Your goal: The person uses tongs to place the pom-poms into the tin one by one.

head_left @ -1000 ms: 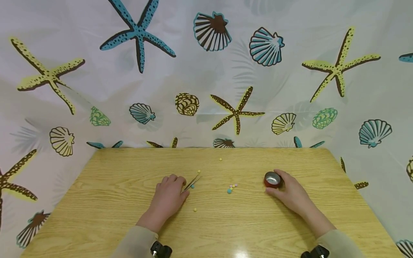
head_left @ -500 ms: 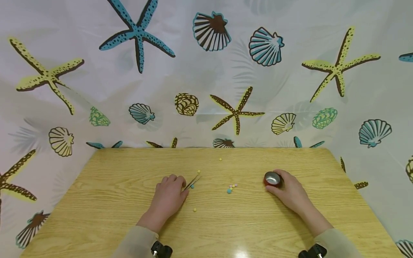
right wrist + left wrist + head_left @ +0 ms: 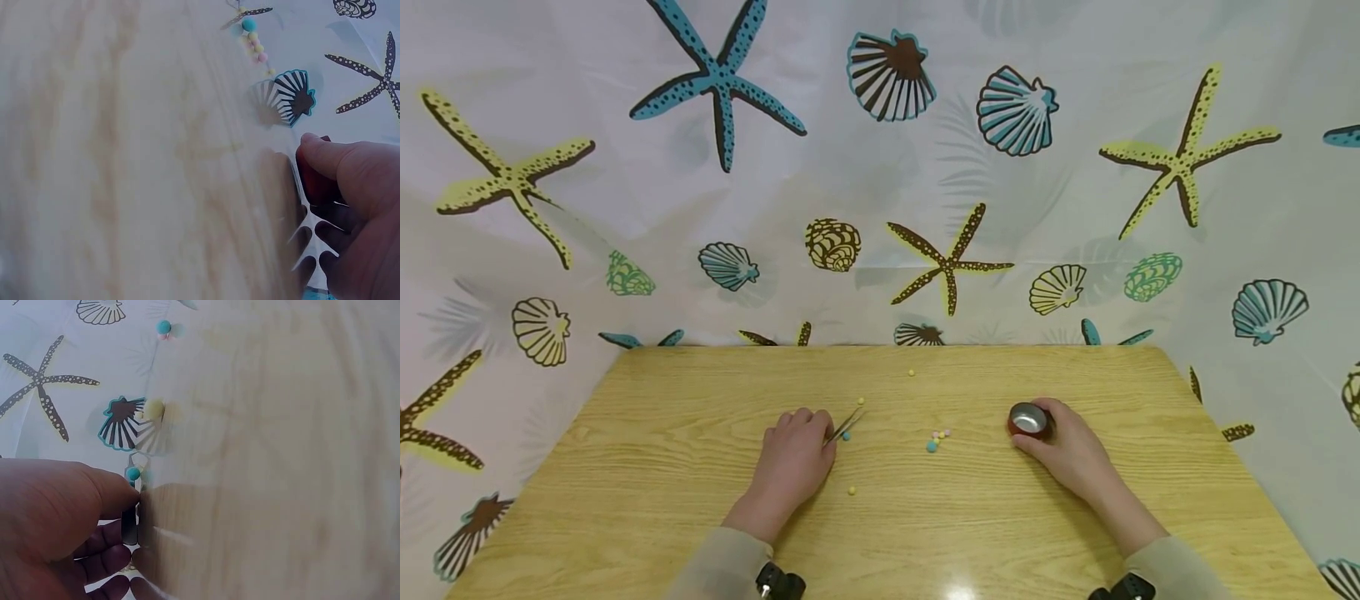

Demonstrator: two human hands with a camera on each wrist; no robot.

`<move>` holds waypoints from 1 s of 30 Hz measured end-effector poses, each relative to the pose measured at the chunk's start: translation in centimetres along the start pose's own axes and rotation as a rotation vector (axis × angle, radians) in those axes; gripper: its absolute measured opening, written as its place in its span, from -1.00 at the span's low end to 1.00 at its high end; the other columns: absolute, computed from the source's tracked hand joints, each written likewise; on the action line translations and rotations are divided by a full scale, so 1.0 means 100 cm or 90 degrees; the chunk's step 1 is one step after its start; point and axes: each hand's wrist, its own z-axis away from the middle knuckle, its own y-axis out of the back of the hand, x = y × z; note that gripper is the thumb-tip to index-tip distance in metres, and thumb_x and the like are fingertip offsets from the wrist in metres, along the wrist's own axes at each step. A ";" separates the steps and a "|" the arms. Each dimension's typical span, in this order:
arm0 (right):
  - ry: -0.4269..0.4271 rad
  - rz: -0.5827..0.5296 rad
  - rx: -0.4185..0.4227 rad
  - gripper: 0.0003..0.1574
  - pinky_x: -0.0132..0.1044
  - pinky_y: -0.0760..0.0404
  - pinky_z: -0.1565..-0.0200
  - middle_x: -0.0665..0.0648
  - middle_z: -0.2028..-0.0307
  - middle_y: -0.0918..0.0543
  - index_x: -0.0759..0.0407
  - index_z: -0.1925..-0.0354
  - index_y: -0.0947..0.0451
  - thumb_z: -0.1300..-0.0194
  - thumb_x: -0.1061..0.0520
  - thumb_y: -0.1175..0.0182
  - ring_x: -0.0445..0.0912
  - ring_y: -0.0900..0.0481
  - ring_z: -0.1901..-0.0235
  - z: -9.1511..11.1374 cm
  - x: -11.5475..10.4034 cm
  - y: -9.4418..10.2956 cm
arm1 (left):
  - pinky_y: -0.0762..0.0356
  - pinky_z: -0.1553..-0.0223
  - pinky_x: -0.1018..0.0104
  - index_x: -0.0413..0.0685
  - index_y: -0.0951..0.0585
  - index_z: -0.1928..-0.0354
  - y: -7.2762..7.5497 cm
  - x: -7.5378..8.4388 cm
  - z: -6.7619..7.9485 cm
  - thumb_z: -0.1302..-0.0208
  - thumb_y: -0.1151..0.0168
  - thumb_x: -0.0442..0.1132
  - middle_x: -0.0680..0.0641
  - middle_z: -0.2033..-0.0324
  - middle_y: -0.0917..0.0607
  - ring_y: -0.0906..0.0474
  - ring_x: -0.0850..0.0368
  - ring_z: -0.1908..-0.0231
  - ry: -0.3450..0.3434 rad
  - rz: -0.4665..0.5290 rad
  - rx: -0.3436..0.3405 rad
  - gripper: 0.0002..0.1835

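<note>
My left hand [image 3: 793,462] rests low over the table, pinching a pair of metal tweezers [image 3: 847,426] between thumb and fingers. The tips point away to the right, with a blue bead [image 3: 846,436] close beside them. In the left wrist view the tweezers [image 3: 129,528] stick out past the thumb. On the right side, my right hand [image 3: 1073,446] holds a small red cup [image 3: 1028,422] with a shiny metallic inside, thumb in front and fingers behind. No beads can be made out in the cup. Its red side [image 3: 317,178] shows in the right wrist view.
Between the hands lies a small cluster of blue, yellow and pink beads [image 3: 932,447]. Single yellow beads lie near the front [image 3: 852,491], beyond the tweezers [image 3: 861,402] and towards the back edge [image 3: 912,372]. A shell-patterned cloth [image 3: 865,183] hangs behind the wooden table [image 3: 700,392].
My right hand has shifted slightly left with the cup, its thumb now against the cup's side. The left hand with the tweezers and the beads stay almost still.
</note>
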 end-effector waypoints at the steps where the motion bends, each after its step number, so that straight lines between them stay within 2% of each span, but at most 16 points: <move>1: 0.002 -0.004 0.000 -0.18 0.33 -0.43 -0.41 0.45 -0.36 -0.59 0.37 -0.44 -0.45 -0.48 -0.02 -0.52 0.37 -0.51 -0.41 0.000 -0.001 -0.001 | -0.53 0.14 -0.13 -0.02 -0.66 0.16 -0.001 0.000 0.000 -0.49 -0.49 -0.23 -0.06 0.23 -0.65 -0.50 -0.08 0.21 0.001 0.001 0.002 -0.86; 14: 0.010 -0.051 -0.029 -0.17 0.33 -0.41 -0.44 0.36 -0.41 -0.58 0.25 -0.49 -0.46 -0.48 -0.06 -0.52 0.32 -0.49 -0.46 0.004 -0.020 -0.008 | -0.57 0.20 -0.12 -0.07 -0.67 0.22 -0.003 0.000 -0.001 -0.46 -0.43 -0.33 -0.09 0.32 -0.68 -0.58 -0.12 0.28 -0.003 -0.021 0.032 -0.91; 30: 0.020 -0.074 -0.056 -0.17 0.28 -0.43 -0.43 0.26 -0.38 -0.62 0.19 -0.50 -0.48 -0.43 -0.03 -0.56 0.23 -0.53 -0.43 0.004 -0.024 -0.023 | -0.61 0.23 -0.10 -0.11 -0.68 0.19 -0.003 -0.001 0.001 -0.47 -0.45 -0.32 -0.10 0.32 -0.69 -0.62 -0.11 0.29 -0.008 -0.008 0.054 -0.90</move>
